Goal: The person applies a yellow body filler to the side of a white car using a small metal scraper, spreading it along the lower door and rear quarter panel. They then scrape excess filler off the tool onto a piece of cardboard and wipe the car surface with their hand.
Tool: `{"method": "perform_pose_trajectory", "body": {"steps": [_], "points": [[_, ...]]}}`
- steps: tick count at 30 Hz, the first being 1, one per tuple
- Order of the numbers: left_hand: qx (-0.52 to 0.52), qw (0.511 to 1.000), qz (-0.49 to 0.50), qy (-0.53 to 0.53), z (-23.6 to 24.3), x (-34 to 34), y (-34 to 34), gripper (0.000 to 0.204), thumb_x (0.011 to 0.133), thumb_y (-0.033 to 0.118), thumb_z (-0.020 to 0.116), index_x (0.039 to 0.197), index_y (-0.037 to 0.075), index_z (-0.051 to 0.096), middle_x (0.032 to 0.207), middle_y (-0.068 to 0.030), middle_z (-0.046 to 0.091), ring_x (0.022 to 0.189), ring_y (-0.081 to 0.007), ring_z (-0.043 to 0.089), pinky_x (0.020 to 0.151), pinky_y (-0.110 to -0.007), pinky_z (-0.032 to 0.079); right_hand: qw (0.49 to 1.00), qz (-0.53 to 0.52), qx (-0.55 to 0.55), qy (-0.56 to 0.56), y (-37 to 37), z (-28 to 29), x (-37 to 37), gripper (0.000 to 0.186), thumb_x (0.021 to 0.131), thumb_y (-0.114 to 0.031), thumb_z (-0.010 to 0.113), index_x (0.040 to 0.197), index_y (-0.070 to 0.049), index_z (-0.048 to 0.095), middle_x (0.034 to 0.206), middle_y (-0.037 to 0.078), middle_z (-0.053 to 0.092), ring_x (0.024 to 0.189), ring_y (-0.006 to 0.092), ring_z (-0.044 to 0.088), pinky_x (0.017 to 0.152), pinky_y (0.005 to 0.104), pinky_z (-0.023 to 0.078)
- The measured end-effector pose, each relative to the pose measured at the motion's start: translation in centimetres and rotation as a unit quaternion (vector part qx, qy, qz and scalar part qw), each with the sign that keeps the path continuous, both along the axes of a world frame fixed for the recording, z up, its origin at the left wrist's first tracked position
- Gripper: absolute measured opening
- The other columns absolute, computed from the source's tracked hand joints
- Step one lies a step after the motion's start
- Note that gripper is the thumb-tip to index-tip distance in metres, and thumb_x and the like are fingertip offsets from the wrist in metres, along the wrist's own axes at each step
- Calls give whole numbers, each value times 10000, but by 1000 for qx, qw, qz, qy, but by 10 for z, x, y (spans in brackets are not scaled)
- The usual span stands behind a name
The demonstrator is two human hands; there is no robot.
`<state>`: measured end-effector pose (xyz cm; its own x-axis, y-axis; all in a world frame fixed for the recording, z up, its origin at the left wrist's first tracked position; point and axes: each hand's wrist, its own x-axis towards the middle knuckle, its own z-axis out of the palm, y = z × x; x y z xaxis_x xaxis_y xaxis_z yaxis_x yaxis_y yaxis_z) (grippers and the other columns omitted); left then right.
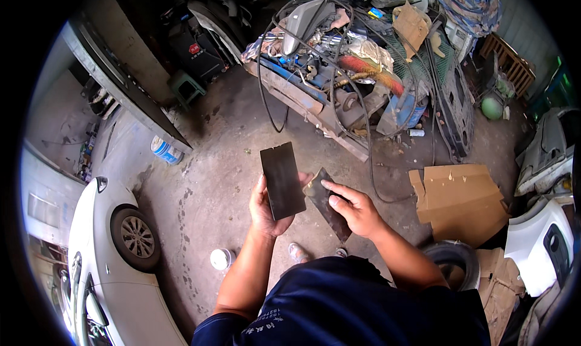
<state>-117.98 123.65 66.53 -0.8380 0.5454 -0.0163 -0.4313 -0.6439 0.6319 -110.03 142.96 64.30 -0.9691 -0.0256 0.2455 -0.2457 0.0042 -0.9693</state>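
My left hand (pixel 265 220) is wrapped round the lower part of a dark rectangular board (pixel 280 177), thumb along its left edge and fingertips showing past its right edge. The board is tilted with its flat face up toward me. In my right hand (pixel 357 211) I grip a smaller dark flat plate (pixel 327 204), held slantwise just right of the board. My right index finger and thumb press on its face. A pale yellowish smear marks its upper left corner. The two pieces are close together; I cannot tell whether they touch.
A white car (pixel 115 285) stands at left. Beside it are a white tub (pixel 222 259) and a blue-white bucket (pixel 166 150). Ahead, a cluttered workbench (pixel 302 98) carries scrap parts and trailing black hoses. Flattened cardboard (pixel 463 201), a tyre (pixel 451 261) and a white bumper (pixel 538 243) lie at right.
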Motion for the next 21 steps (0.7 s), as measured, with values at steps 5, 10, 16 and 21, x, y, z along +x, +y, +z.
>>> {"method": "perform_pose_trajectory", "body": {"steps": [5,10,16,21], "points": [[24,997,72,19,12,-1,8,549,893,378,477,1272,-21,484,1268,-180,547,1258,-320,460,1077,-420,322,994,-82,65,38,-18,-5,9,351,923,-147,560,1264,-65,565,983,146,638,874,206,616,797,300,477],[-34,994,102,36,16,5,15,560,829,199,436,1342,-23,406,1341,-179,490,1285,-300,429,1092,-406,296,953,-206,201,95,-19,4,-3,405,866,-134,600,1269,-112,566,780,130,545,665,304,552,652,376,486],[-30,995,86,38,14,9,18,584,814,163,401,1366,-24,370,1377,-178,451,1300,-294,400,1105,-411,270,934,-200,277,109,-33,15,9,428,853,-149,614,1277,-186,569,839,123,551,674,319,591,600,403,503],[-19,993,85,75,8,7,15,617,780,160,401,1374,-3,366,1381,-174,442,1305,-292,392,1111,-413,262,926,-196,288,146,-34,12,12,420,850,-128,604,1267,-167,573,818,122,546,661,325,587,585,408,503]]}}
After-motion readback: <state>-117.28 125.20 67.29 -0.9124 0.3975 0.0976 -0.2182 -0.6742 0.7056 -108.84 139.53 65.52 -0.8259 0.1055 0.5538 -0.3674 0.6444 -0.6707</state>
